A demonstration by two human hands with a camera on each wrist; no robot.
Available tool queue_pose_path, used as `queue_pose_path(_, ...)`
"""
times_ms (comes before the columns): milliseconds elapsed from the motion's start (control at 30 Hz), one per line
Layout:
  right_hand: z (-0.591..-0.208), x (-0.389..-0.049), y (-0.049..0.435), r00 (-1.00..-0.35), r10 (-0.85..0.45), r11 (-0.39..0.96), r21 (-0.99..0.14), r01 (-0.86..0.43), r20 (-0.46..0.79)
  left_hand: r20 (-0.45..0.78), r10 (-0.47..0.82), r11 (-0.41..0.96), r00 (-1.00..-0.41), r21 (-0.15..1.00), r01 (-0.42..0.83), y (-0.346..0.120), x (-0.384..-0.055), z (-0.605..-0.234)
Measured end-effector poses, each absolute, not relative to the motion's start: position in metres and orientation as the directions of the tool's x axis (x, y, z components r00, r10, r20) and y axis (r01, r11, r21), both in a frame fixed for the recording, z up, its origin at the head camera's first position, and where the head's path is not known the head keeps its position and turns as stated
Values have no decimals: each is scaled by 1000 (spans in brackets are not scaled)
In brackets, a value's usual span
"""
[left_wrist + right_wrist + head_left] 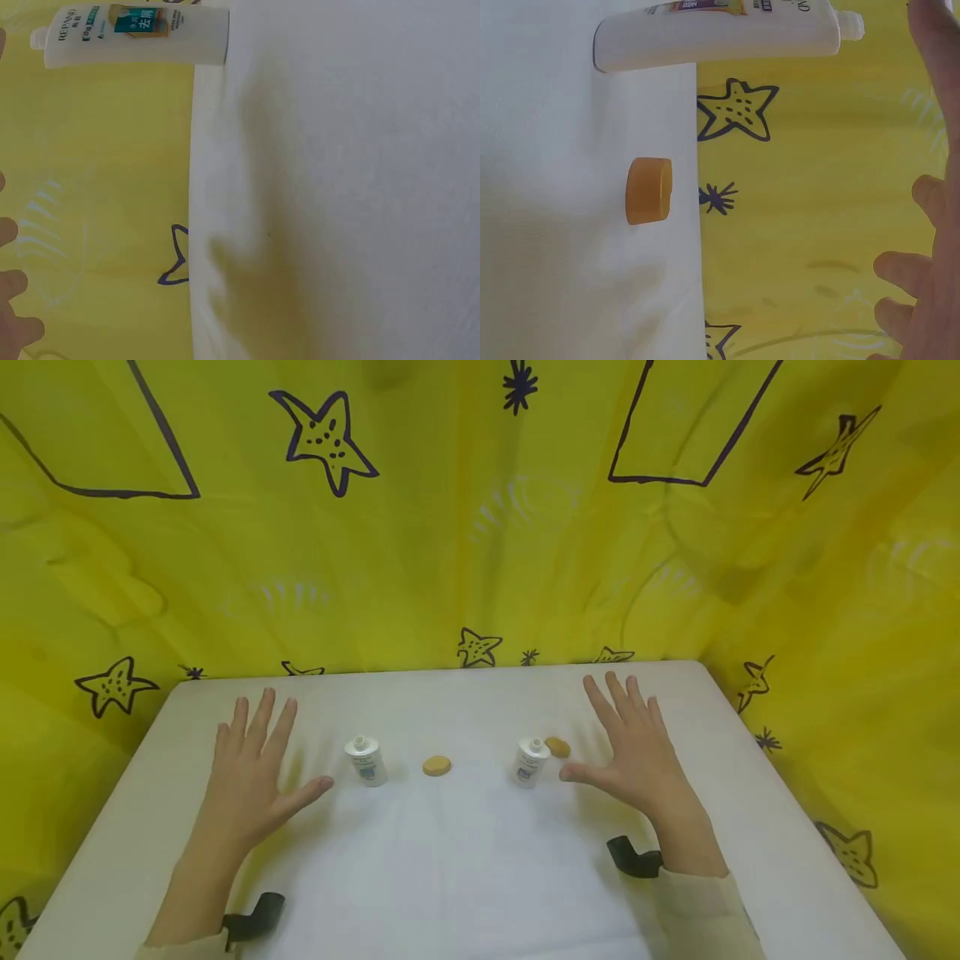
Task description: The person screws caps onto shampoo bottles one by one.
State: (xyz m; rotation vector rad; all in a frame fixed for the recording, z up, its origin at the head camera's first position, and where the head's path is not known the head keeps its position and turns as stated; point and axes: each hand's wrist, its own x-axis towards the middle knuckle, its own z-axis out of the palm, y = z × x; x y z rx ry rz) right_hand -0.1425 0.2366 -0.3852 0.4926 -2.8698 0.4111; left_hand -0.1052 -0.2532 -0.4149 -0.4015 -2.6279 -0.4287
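Note:
Two white shampoo bottles stand upright with bare necks. The left bottle [366,762] has a teal label patch, plain in the left wrist view on the same bottle [135,34]; the right bottle [529,763] carries a purple one. An orange-tan cap [437,766] lies between them, and a second cap [558,747] lies just behind the right bottle. My left hand [251,777] is spread over the table left of the left bottle, touching nothing. My right hand [637,760] is likewise spread, its thumb near the right bottle and second cap but holding neither.
A white-covered table [465,877] carries everything. Behind it and at both sides hangs a yellow curtain [420,560] with dark star drawings. A black wrist mount [257,917] sits at the left wrist, another black mount [633,858] at the right.

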Motion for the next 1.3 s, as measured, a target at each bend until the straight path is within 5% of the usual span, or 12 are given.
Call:
queue_pose_path(600,-401,-148,235,-911,-378,863,-294,-411,164,544,311,847,-779,213,487,-206,-90,-394)
queue_pose_path(1000,-408,-152,229,-919,-383,862,-321,-392,96,715,416,651,-562,198,733,-146,-81,-390)
queue_pose_path(1300,-416,-151,221,-929,-356,876,-310,-370,103,548,479,537,-686,436,723,-115,-87,-412)
